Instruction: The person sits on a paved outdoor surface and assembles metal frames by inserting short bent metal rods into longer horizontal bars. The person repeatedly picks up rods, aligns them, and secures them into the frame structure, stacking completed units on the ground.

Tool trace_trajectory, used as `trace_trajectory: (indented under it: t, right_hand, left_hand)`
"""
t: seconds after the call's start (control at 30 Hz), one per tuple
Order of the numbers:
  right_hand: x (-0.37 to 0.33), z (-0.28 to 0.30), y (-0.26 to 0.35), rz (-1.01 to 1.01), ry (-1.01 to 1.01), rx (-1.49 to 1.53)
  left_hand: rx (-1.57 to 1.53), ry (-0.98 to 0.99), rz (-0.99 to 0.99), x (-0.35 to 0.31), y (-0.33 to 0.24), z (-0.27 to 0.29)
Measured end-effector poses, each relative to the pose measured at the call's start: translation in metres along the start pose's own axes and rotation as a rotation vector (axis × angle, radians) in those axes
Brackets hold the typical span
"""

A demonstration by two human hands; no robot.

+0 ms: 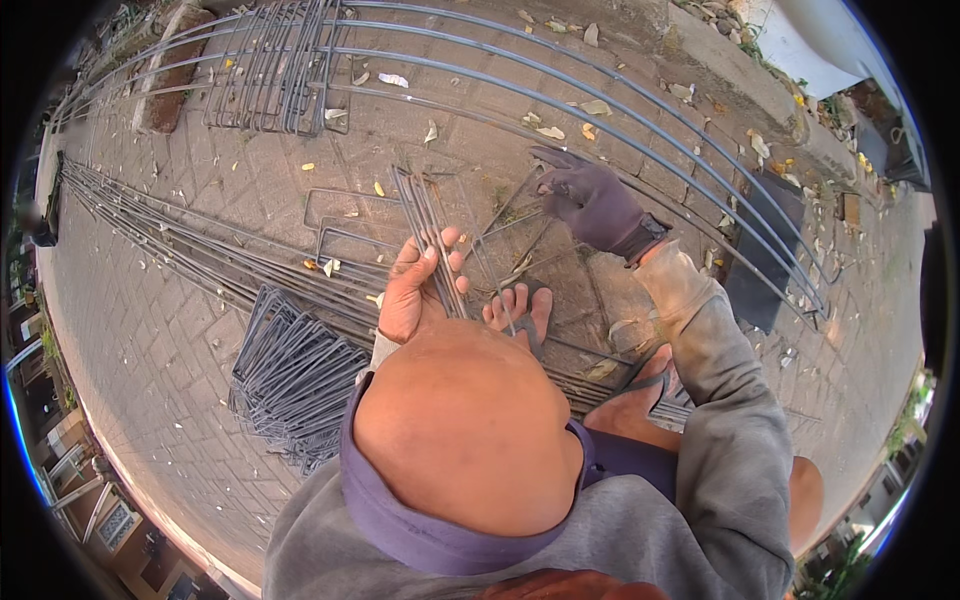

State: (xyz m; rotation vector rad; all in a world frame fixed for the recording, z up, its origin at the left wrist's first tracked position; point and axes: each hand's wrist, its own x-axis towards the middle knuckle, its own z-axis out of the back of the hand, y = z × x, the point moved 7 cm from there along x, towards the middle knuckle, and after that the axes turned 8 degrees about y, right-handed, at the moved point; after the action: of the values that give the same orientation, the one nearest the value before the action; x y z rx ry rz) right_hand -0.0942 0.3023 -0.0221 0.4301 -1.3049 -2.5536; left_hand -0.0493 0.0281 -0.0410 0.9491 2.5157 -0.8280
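Note:
My left hand (415,280), bare, is closed around a few grey steel stirrups (422,205), which stand up past its fingertips. Part of them is hidden behind my raised knee. To the right, my right hand (595,205) wears a dark purple glove and hovers near the long bars. Its fingers are apart, and I see nothing held in them. Beside my left forearm lies a dense pile of bent steel stirrups (295,380). A couple of loose rectangular stirrups (350,235) rest on the paving just left of the held ones.
Long thin rods (200,250) run in a bundle from the far left toward my feet. Thick bars (560,90) cross the far side, with more stirrups (275,70) hung on them over a brick block (172,80). A dark flat sheet (765,250) lies at right. Dry leaves dot the paving.

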Motion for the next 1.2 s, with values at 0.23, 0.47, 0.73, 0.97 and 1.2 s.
trace_trajectory:
  t: [0.23, 0.47, 0.73, 0.97, 1.2]
  right_hand:
    - [-0.078, -0.054, -0.076, -0.922, 0.243, -0.100]
    - [-0.078, -0.068, -0.080, -0.972, -0.295, -0.019]
    - [-0.026, -0.057, -0.010, -0.495, -0.454, 0.303]
    - [0.015, -0.052, 0.072, -0.052, -0.356, 0.141]
    - [0.029, -0.027, 0.102, 0.045, -0.288, 0.152]
  left_hand:
    - [0.177, -0.188, -0.229, -0.008, -0.055, 0.010]
    - [0.202, -0.129, -0.234, 0.011, -0.059, 0.011]
    - [0.166, -0.045, -0.219, 0.015, -0.051, 0.003]
    - [0.156, -0.092, -0.219, 0.010, -0.048, 0.002]
    - [0.153, -0.099, -0.224, 0.010, -0.035, 0.006]
